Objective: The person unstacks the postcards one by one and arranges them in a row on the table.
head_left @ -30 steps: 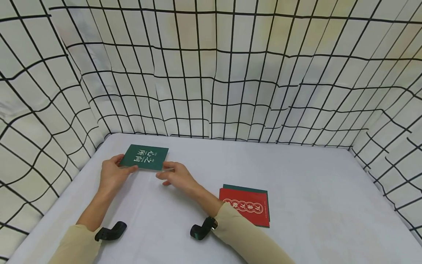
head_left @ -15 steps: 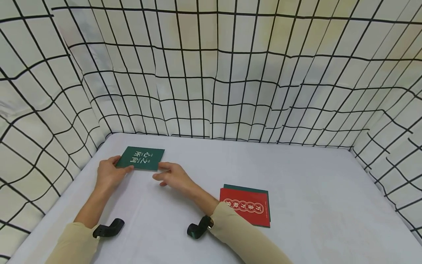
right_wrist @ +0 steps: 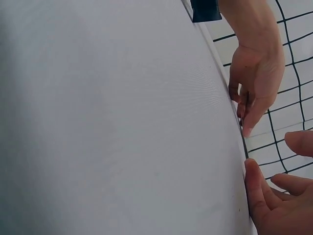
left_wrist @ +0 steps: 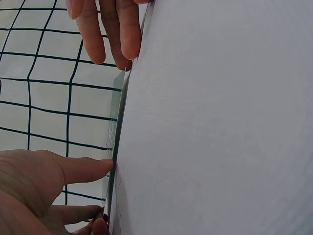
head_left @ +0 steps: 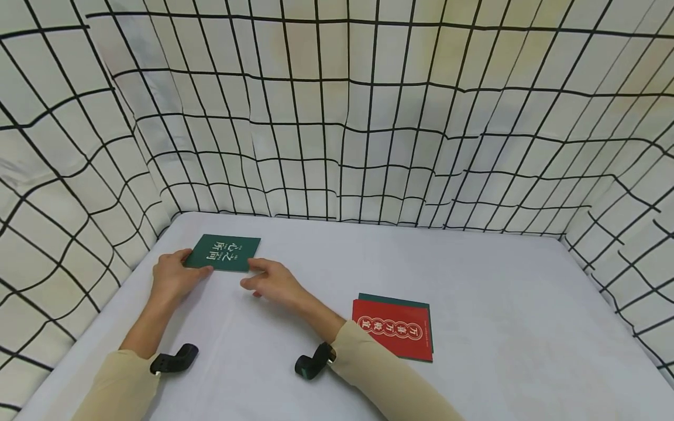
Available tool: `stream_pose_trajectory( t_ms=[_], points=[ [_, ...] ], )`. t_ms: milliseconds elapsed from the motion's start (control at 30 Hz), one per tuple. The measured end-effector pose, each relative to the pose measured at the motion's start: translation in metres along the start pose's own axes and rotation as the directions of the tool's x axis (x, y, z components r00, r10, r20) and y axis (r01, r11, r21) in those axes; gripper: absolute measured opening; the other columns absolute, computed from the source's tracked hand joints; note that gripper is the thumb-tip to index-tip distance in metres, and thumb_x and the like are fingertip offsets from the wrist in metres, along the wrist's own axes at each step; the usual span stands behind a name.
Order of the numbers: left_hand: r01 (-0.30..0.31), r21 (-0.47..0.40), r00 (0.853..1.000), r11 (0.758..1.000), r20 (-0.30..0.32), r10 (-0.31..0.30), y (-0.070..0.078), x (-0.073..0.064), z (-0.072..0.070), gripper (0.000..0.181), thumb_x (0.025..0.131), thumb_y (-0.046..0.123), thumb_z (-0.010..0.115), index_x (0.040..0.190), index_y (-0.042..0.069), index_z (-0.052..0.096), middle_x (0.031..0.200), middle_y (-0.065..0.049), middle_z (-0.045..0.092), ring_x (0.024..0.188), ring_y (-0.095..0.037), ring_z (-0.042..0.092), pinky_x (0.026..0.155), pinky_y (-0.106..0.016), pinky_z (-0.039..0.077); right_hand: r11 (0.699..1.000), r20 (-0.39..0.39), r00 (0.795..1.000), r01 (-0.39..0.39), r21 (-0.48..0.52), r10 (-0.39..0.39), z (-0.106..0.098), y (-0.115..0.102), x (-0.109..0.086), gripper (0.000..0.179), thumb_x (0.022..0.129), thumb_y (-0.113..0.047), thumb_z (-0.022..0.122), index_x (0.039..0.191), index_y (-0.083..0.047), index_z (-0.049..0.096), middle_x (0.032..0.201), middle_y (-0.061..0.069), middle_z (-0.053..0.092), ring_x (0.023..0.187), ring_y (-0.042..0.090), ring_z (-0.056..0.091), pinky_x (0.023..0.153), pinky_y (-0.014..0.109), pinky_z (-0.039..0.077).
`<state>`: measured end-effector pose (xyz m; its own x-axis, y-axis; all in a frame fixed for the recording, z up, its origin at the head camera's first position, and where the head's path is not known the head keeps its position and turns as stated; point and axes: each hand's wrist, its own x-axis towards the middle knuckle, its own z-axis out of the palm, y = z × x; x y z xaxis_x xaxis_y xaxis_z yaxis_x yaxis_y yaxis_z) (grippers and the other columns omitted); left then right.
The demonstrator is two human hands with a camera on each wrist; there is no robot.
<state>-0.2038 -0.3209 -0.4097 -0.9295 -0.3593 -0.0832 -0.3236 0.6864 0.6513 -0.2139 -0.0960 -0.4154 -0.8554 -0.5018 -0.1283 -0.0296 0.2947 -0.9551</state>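
Note:
A green card [head_left: 221, 241] with white Chinese lettering lies at the far left of the white table in the head view. My left hand [head_left: 172, 277] holds its near left corner, thumb at the near edge and fingers at the left side. My right hand [head_left: 276, 283] touches the card's right edge with its fingertips, fingers mostly extended and thumb apart. From the left wrist view, the green card [left_wrist: 118, 122] appears as a thin dark strip along the table, with the left thumb against it. The fingers' undersides are partly hidden.
A red card [head_left: 397, 345] with white lettering lies on top of another green card [head_left: 395, 299], right of the middle and partly behind my right sleeve [head_left: 379, 368]. Black netting over white cloth [head_left: 337, 140] walls the table's back and sides.
Both hands and the green card have shifted slightly left, and the card's far edge has come down a little. The red card and the green one under it stay put.

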Motion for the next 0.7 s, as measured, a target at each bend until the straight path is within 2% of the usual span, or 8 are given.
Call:
stream_pose_trajectory(
  t_ms=[100, 200, 467, 700],
  points=[
    [-0.012, 0.035, 1.0, 0.999, 0.017, 0.011, 0.0, 0.0002, -0.0011, 0.079, 0.096, 0.019, 0.067, 0.155, -0.016, 0.027, 0.155, -0.046, 0.024, 0.145, -0.064, 0.02, 0.12, -0.071, 0.025, 1.0, 0.019, 1.0, 0.014, -0.027, -0.014, 0.0001, 0.0004, 0.0003, 0.06, 0.096, -0.024, 0.071, 0.152, -0.01, 0.053, 0.122, 0.006, 0.078, 0.086, 0.009, 0.071, 0.074, 0.019, 0.052],
    [-0.027, 0.067, 0.999, 0.997, 0.033, 0.024, 0.0016, 0.0012, -0.0019, 0.081, 0.096, 0.022, 0.067, 0.155, -0.017, 0.026, 0.155, -0.047, 0.022, 0.144, -0.066, 0.019, 0.119, -0.072, 0.026, 0.998, 0.025, 0.999, 0.029, -0.052, -0.028, -0.0006, 0.0, 0.0007, 0.061, 0.096, -0.023, 0.07, 0.153, -0.009, 0.052, 0.118, 0.006, 0.079, 0.087, 0.008, 0.072, 0.074, 0.017, 0.052],
    [-0.009, 0.111, 0.999, 0.994, 0.049, 0.004, 0.0069, 0.0002, -0.0033, 0.087, 0.093, 0.024, 0.069, 0.155, -0.018, 0.023, 0.152, -0.049, 0.02, 0.139, -0.063, 0.022, 0.112, -0.072, 0.033, 0.996, 0.039, 0.999, 0.025, -0.08, -0.022, -0.0008, -0.0037, -0.0013, 0.061, 0.098, -0.025, 0.07, 0.154, -0.01, 0.05, 0.121, 0.005, 0.078, 0.092, 0.005, 0.072, 0.08, 0.017, 0.054],
    [-0.045, 0.137, 0.999, 0.99, 0.026, 0.041, 0.0043, -0.002, 0.0016, 0.088, 0.092, 0.024, 0.071, 0.152, -0.021, 0.026, 0.148, -0.051, 0.025, 0.136, -0.062, 0.025, 0.109, -0.072, 0.035, 0.995, 0.049, 0.998, 0.034, -0.095, -0.03, -0.0054, 0.0013, -0.0055, 0.059, 0.1, -0.025, 0.068, 0.154, -0.01, 0.051, 0.124, 0.006, 0.077, 0.094, 0.006, 0.073, 0.08, 0.018, 0.053]
  ],
)
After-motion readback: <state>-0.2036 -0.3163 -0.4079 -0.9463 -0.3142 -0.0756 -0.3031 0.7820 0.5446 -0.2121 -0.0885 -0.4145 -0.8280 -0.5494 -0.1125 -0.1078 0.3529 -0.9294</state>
